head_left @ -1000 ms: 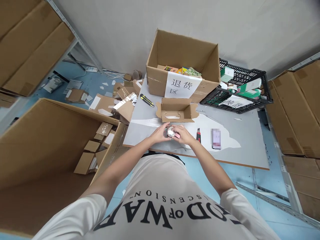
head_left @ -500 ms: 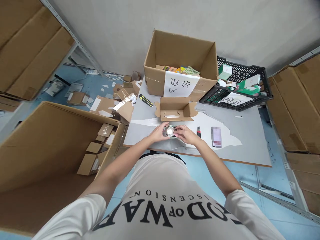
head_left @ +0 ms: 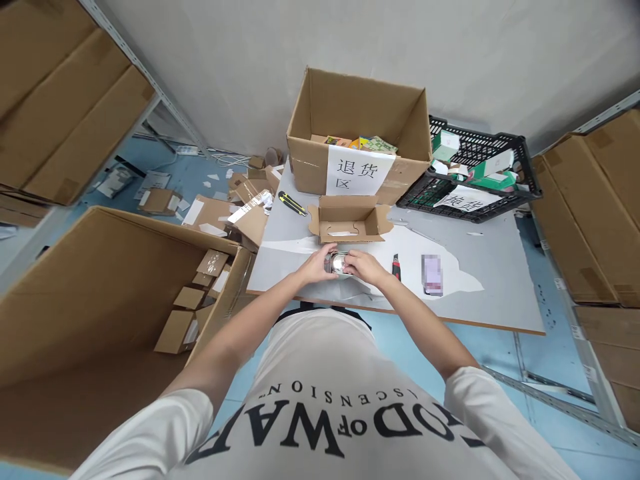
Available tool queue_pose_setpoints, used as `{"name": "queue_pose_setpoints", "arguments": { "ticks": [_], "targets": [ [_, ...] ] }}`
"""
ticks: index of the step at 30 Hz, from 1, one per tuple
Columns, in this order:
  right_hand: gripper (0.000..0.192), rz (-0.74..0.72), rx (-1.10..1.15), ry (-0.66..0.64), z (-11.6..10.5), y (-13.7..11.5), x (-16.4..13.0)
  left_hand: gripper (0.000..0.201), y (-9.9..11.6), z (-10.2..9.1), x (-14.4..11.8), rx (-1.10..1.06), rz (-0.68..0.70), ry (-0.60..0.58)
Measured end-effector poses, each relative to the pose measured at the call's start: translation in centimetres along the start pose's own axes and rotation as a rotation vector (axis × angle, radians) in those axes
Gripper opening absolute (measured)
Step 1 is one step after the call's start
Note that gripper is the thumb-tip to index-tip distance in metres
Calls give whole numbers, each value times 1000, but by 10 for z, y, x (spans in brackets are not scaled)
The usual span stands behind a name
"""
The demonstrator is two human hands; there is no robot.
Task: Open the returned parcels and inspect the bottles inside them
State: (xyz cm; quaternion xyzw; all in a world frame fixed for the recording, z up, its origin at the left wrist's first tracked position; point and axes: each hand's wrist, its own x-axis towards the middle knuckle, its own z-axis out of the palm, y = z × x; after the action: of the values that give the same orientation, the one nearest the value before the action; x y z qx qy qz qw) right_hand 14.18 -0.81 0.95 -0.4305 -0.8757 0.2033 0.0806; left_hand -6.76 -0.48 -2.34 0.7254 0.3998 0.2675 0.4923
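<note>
- Standing at the table (head_left: 500, 293), the person holds a small shiny item (head_left: 339, 264) between both hands, just above the near edge.
- At 9 o'clock from the hands, a big carton (head_left: 100, 293) sits open on the floor, with small flat boxes inside.
- Left hand (head_left: 316, 265): fingers closed on the item's left side.
- The item lies between the two hands, at 3 o'clock from the left and 9 o'clock from the right; both are equally near. Its long axis seems to run left to right, though it is too small to be sure.
- Right hand (head_left: 364, 266): fingers closed on the item's right side, partly covering it.
- At 12 o'clock, just beyond the item, a small box (head_left: 349, 222) lies open; behind it stands a labelled carton (head_left: 357, 133).
- At 3 o'clock lie a red cutter (head_left: 397, 266) and then a phone (head_left: 433, 275); a black crate (head_left: 480, 177) sits at 1 o'clock.
</note>
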Motion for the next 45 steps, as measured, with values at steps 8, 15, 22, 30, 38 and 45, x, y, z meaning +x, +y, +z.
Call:
{"name": "queue_pose_setpoints", "arguments": {
  "ticks": [8,15,22,30,38,45],
  "targets": [
    [44,469,359,691,19,8,-50,90,-7,7,-6,-73,-20,58],
    [44,701,1417,634,57,7,-62,87,-7,9,-7,-66,-12,80],
    [59,328,870,494,26,-24,-35,99,-9,15,-4,-89,3,96],
    [57,5,199,195,21,-16,-11,103,-17,15,-5,-113,42,112],
    [59,-22,82,113,31,-11,1,111,-24,14,-3,-145,46,85],
    [58,12,52,57,32,-14,-7,109,-20,11,-6,-151,45,36]
  ]
}}
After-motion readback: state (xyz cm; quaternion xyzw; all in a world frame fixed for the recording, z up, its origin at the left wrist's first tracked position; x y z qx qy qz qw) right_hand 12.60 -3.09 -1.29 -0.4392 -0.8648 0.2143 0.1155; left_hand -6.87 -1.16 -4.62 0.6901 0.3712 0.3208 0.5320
